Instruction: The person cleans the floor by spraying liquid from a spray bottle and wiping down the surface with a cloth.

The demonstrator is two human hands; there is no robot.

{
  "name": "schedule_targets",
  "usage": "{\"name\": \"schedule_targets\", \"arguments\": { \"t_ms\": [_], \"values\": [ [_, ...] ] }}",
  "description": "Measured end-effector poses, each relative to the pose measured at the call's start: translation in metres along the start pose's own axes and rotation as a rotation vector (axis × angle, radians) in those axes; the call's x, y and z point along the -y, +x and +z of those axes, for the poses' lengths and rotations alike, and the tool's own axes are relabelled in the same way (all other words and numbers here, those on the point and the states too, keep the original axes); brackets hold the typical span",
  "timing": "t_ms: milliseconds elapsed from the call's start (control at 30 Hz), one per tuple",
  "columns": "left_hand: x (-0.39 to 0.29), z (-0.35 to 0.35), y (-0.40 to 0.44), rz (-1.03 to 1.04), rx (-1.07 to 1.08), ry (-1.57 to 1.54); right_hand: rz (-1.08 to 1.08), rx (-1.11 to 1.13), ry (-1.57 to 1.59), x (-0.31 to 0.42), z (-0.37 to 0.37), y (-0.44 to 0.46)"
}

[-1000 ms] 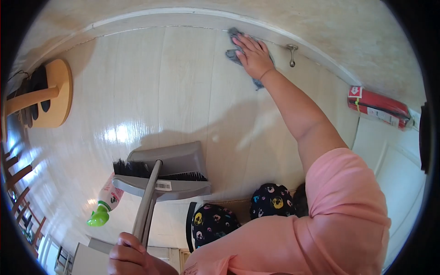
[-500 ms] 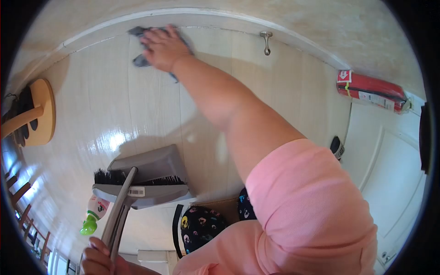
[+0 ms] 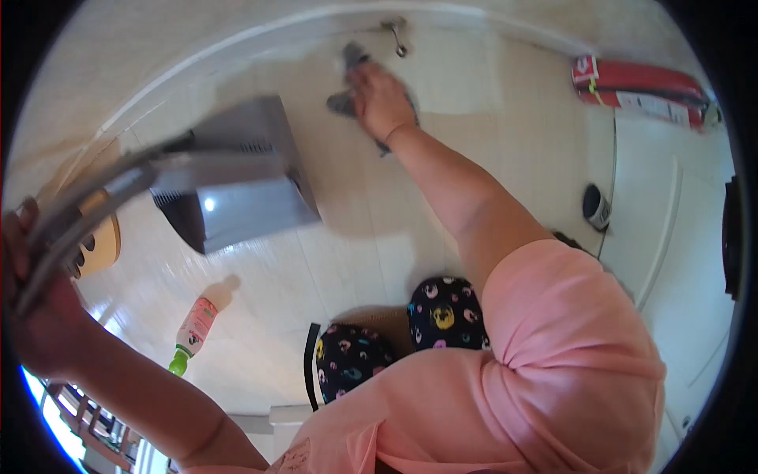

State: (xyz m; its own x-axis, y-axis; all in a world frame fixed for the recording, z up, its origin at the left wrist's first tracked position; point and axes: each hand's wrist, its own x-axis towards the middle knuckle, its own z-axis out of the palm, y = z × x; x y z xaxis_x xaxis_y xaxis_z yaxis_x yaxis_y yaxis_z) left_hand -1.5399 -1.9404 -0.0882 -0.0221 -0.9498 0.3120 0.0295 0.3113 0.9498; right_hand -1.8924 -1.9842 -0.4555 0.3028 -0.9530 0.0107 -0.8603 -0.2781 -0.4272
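Observation:
At the far left my left hand is closed round the long handles of a grey dustpan and a broom, both blurred by motion. The pan is tilted, its open side showing, at the left of the pale floor. The broom's bristles are mostly hidden. Near the wall my right hand presses down on a crumpled grey cloth, whose edges stick out around the fingers. Below the dustpan lies a white and pink bottle with a green top.
A metal doorstop stands by the baseboard. A red fire extinguisher is at the right beside a white door, with a small black and white object near it. A yellowish wooden piece is behind the left hand.
My right hand and the cloth have slid right along the wall. My left hand has swung the dustpan and broom up and leftward, uncovering the bottle.

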Motion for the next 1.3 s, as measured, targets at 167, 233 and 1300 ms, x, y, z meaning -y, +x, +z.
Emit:
{"name": "schedule_targets", "arguments": {
  "t_ms": [167, 233, 1300],
  "values": [
    [0.032, 0.031, 0.05, 0.118, -0.018, 0.135, -0.447, 0.287, 0.479, 0.048, 0.019, -0.183],
    [0.063, 0.051, 0.051, 0.104, -0.198, 0.152, -0.702, 0.465, 0.439, 0.052, 0.036, -0.272],
    [0.269, 0.319, -0.2, -0.314, 1.186, 1.615, -0.253, 0.482, 0.101, -0.111, -0.073, -0.353]
  ]
}}
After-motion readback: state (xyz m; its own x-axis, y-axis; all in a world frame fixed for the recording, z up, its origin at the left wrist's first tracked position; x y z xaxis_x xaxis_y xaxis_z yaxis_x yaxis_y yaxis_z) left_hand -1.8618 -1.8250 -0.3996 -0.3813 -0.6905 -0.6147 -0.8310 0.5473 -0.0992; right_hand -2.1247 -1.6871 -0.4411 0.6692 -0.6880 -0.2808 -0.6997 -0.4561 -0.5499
